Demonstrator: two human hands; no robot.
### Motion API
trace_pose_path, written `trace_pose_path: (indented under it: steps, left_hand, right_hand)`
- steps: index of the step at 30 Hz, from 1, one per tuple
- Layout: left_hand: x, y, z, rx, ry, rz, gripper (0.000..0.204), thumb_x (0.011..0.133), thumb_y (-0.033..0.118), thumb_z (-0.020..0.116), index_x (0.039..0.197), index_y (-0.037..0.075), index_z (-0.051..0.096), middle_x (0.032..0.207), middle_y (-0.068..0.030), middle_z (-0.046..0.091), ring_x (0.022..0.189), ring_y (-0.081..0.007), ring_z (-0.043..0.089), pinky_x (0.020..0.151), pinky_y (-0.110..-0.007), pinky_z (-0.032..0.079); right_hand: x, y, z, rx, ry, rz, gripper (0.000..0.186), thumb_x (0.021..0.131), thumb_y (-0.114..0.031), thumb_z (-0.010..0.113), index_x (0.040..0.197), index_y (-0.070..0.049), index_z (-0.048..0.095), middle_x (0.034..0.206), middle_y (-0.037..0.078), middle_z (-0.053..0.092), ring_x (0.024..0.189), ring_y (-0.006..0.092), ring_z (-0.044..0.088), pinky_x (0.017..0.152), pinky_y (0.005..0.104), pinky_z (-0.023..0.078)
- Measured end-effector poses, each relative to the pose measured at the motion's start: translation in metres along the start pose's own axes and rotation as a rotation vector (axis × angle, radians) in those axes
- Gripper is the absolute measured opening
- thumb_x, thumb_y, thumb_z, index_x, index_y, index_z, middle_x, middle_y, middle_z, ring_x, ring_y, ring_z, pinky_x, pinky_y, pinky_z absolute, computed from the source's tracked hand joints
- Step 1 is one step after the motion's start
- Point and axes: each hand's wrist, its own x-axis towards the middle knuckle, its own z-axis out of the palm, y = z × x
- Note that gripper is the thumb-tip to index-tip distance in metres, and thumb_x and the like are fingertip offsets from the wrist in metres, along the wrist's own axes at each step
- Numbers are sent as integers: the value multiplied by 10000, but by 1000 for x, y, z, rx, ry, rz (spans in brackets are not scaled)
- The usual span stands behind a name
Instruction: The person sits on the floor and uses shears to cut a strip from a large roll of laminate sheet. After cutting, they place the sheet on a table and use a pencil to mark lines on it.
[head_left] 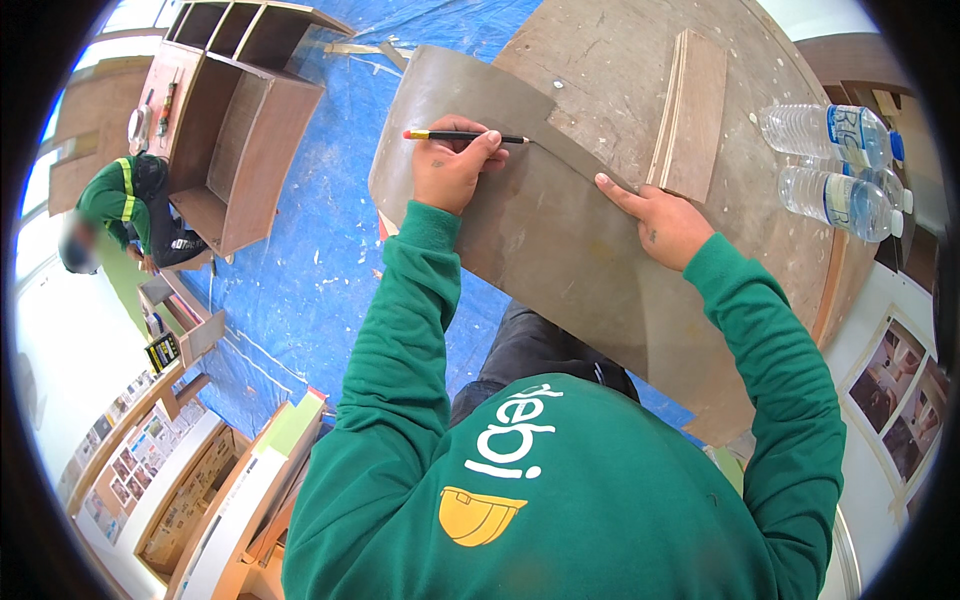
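In my left hand [450, 165] is a dark pencil [510, 138] with a gold band and a red end. Its tip meets a brownish-grey flexible sheet [560, 235], beside a straight narrow strip [582, 152] of the same colour. Whether that strip is a separate piece I cannot tell. My right hand [668, 225] rests at the strip's near right end, index finger stretched out and pressing down; its other fingers are partly hidden. The sheet lies on a worn wooden table [590, 60] and overhangs its near left edge, curving there.
Wooden boards [690, 115] lie beyond my right hand. Several clear water bottles [835, 200] lie at the table's right. Blue sheeting [330, 190] covers the floor. Far left, a person [125, 205] crouches beside a wooden cabinet [240, 150] with a screwdriver [166, 108] on it.
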Motion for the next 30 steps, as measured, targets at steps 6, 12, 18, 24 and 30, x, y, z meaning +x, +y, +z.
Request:
trace_pose_path:
  steps: [6,12,18,24,30]
  left_hand:
    - [1,-1,-1,-5,-11,3,159,891,60,762,962,-15,641,873,-128,712,740,-212,732,670,-318,630]
    - [-2,0,7,93,-40,11,158,887,64,767,962,-9,649,868,-116,710,737,-199,727,641,-293,610]
    - [0,2,2,66,-3,-9,156,886,72,764,955,-9,650,860,-110,706,725,-191,723,627,-292,608]
    - [1,2,-3,59,-22,26,144,888,57,749,952,-8,637,843,-115,703,721,-199,720,642,-307,612]
    - [-5,-8,-7,-66,23,113,151,887,47,749,951,-22,630,847,-122,704,722,-203,717,658,-321,616]
  right_hand:
    - [0,-1,-1,2,0,-2,892,865,59,473,1585,-436,293,951,168,542,822,364,617,795,464,525]
    - [0,0,1,16,5,-8,895,858,62,471,1584,-432,300,951,168,542,818,363,614,797,465,523]
    - [0,0,1,13,4,-3,895,851,62,467,1583,-428,306,948,163,539,812,361,611,791,464,521]
    - [1,2,2,17,23,-7,879,859,51,476,1579,-428,320,941,157,538,800,357,610,780,462,521]
    - [-5,-17,0,-66,97,0,745,869,-8,535,1553,-274,408,1051,161,544,889,340,613,821,427,537]
